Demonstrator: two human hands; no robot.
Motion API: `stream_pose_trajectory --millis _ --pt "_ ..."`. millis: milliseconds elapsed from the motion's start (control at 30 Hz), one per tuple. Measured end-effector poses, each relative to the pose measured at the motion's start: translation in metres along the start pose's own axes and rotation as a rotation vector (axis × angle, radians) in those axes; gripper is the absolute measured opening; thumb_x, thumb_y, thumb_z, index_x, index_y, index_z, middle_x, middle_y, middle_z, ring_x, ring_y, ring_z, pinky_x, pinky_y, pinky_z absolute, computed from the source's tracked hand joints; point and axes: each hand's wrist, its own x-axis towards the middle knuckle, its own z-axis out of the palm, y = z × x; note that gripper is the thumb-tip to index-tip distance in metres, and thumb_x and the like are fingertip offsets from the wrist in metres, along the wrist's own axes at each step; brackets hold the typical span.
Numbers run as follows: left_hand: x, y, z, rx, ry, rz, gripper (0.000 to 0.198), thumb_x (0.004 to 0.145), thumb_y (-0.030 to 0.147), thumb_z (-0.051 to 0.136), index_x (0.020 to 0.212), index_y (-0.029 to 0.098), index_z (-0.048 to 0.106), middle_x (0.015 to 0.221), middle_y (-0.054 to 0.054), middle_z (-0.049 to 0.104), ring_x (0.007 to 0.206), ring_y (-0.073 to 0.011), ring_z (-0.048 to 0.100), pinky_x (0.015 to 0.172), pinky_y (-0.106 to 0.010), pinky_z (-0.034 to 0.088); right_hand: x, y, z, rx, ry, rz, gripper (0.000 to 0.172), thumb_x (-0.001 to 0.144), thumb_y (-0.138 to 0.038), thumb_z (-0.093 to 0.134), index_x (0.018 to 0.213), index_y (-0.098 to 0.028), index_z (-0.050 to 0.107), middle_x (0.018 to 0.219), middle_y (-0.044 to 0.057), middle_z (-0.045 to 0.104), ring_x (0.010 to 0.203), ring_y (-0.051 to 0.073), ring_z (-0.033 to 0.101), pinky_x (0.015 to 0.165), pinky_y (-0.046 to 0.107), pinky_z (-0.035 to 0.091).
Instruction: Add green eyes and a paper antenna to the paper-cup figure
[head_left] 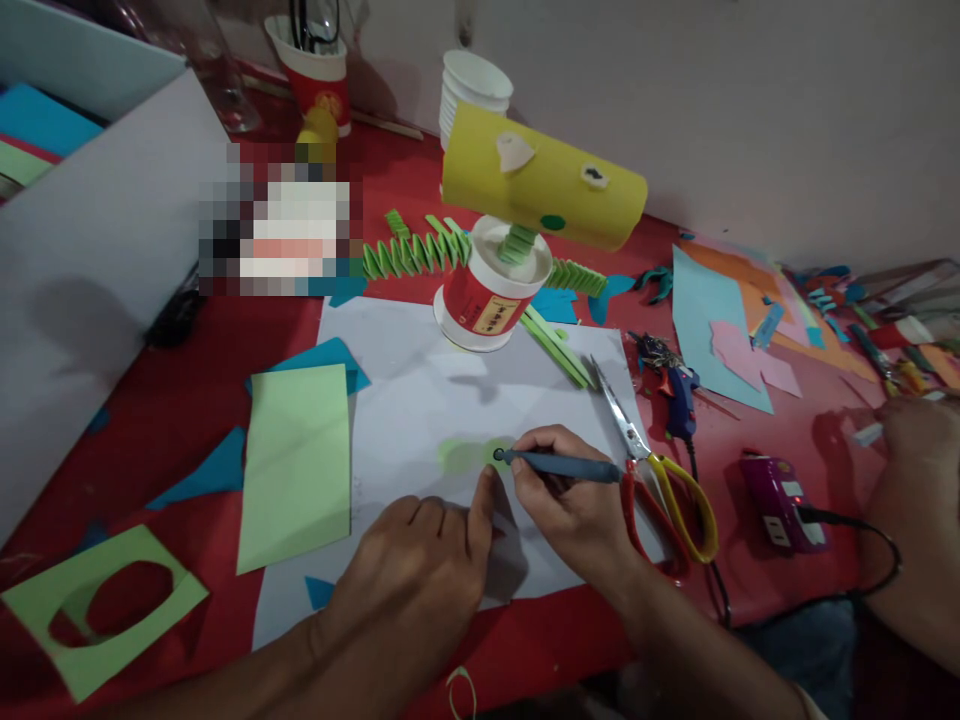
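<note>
My right hand (574, 500) is closed around a blue-grey pen (566, 466), its tip on a small light green paper piece (457, 456). A small dark ring shows on that piece at the pen tip. My left hand (427, 545) presses the piece's near edge with a stretched index fingertip; its other fingers are bent, their tips hidden. Under both hands lies a white sheet (409, 350). Beyond it stands a paper-cup figure (487, 300) with a yellow tube head (547, 185) and folded green arms. Scissors (637, 440) with red and yellow handles lie beside my right hand.
Light green sheets (296, 465) and blue scraps lie on the left, near a white box (112, 240). On the right are a glue gun (681, 395), a purple corded device (784, 505), coloured paper (720, 290) and another person's arm (911, 520). Stacked cups (476, 80) stand behind.
</note>
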Motion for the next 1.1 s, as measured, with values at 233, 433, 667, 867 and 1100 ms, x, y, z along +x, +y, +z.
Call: stream_pose_trajectory --millis 233,433,667,867,1100 --pt "0.0025 -0.0004 -0.0036 -0.006 -0.026 0.000 0.043 0.075 0.004 0.045 0.117 0.000 0.057 0.058 -0.001 0.057 0.049 -0.0172 0.054 0.049 -0.031 0.040 -0.0011 0.0019 0.0000 0.035 0.026 0.013 0.005 0.078 -0.017 0.058 0.082 -0.020 0.058 0.063 -0.004 0.053 0.050 0.008 0.045 0.046 0.020 0.038" --pt "0.0021 -0.0012 -0.0037 0.020 -0.022 0.003 0.043 0.078 0.006 0.043 0.119 0.001 0.056 0.058 -0.001 0.058 0.050 -0.0163 0.054 0.049 -0.030 0.041 -0.0011 0.0012 -0.0006 0.043 -0.004 0.019 0.005 0.078 -0.016 0.058 0.082 -0.019 0.059 0.062 -0.004 0.052 0.049 0.008 0.042 0.045 0.020 0.036" --pt "0.0015 -0.0016 -0.0022 0.031 0.011 0.013 0.045 0.078 0.004 0.042 0.122 -0.001 0.051 0.056 0.000 0.057 0.048 -0.0159 0.053 0.048 -0.030 0.041 0.0001 0.0023 -0.0005 0.034 0.005 0.014 0.005 0.078 -0.018 0.058 0.083 -0.019 0.059 0.064 -0.003 0.054 0.051 0.009 0.044 0.045 0.020 0.037" --pt "0.0021 -0.0016 -0.0022 0.008 -0.022 0.006 0.043 0.072 0.005 0.049 0.115 0.002 0.059 0.058 -0.002 0.057 0.050 -0.0167 0.054 0.049 -0.031 0.043 0.0006 0.0009 -0.0008 0.063 0.009 0.020 0.005 0.078 -0.018 0.059 0.082 -0.019 0.058 0.063 -0.004 0.052 0.049 0.009 0.042 0.044 0.020 0.035" --pt "0.0017 -0.0005 -0.0012 -0.020 0.002 0.004 0.046 0.071 0.005 0.048 0.116 -0.002 0.056 0.058 -0.002 0.056 0.049 -0.0177 0.053 0.047 -0.032 0.042 -0.0001 0.0017 -0.0015 0.067 -0.012 0.022 0.004 0.079 -0.018 0.058 0.083 -0.020 0.058 0.063 -0.004 0.051 0.050 0.009 0.042 0.045 0.020 0.035"
